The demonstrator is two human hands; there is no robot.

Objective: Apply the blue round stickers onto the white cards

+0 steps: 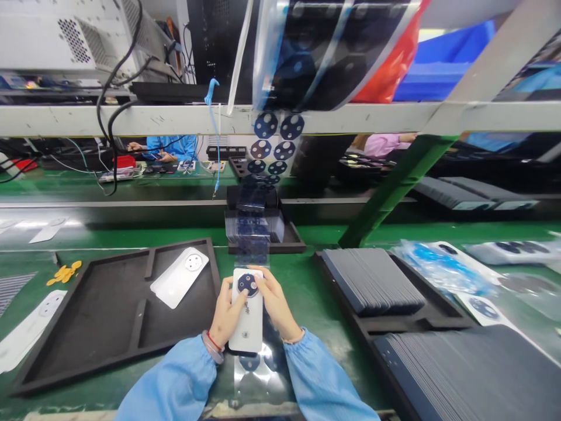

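A worker in blue sleeves (170, 380) grips a white phone-shaped panel (246, 318) with both hands over a green workbench (315, 307), just below the center of the frame. The left hand (225, 314) closes its fingers around the panel's left edge, thumb on the face near a dark round piece with holes (248, 283) at the panel's upper end; the right hand (276, 301) closes on the upper right side, its thumb at the round piece. A clear film strip (253, 248) bearing similar dark discs hangs from the shelf (350, 117) at top center and runs down to the bench, reappearing below the panel. At left, a second white panel (179, 280) lies at a slant in a black tray (105, 310), with small yellow pieces (64, 273) beside the tray's upper left corner. At right, two stacks of gray sheets, one (372, 280) behind the other (473, 374), fill much of another black tray (442, 323). Across the bench, at upper left, another person's hands (166, 156) are partly visible.
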